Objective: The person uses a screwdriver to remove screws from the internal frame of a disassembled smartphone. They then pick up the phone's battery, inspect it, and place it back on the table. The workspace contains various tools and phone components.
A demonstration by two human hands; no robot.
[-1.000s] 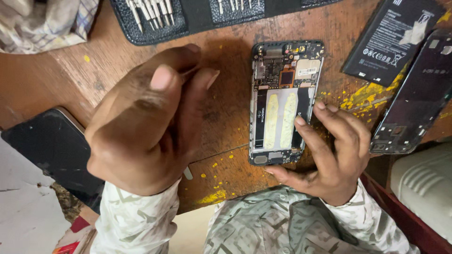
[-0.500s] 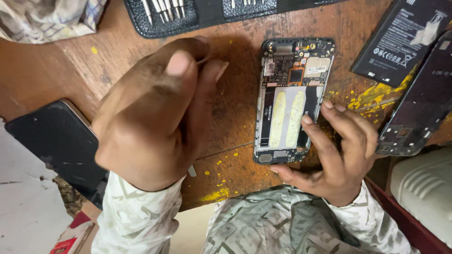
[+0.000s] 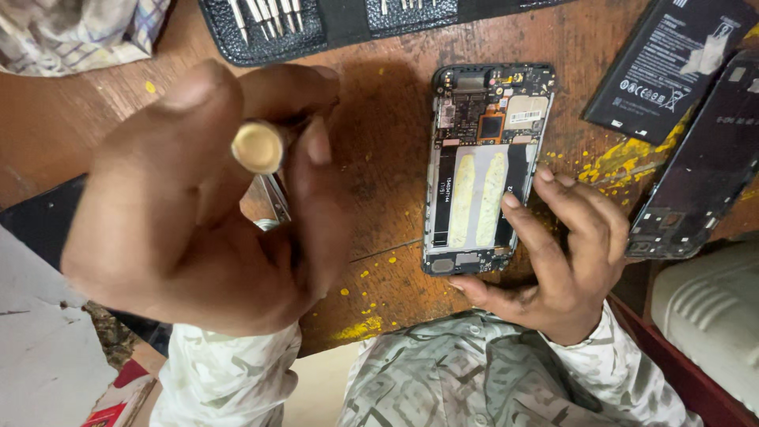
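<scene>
Left hand [image 3: 198, 213] grips a brass-capped screwdriver [image 3: 258, 147]; right hand [image 3: 565, 253], fingers spread, steadies an opened smartphone [image 3: 484, 166] on the wooden table [image 3: 379, 103].

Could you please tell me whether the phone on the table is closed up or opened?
Opened. The phone lies with its back off, circuit board and empty battery bay exposed; the right hand steadies its edge, and a battery lies apart.

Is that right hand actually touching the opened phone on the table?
Touching. The head view shows the right hand with its fingertips pressed on the right edge of the opened phone and its thumb against the bottom corner.
</scene>
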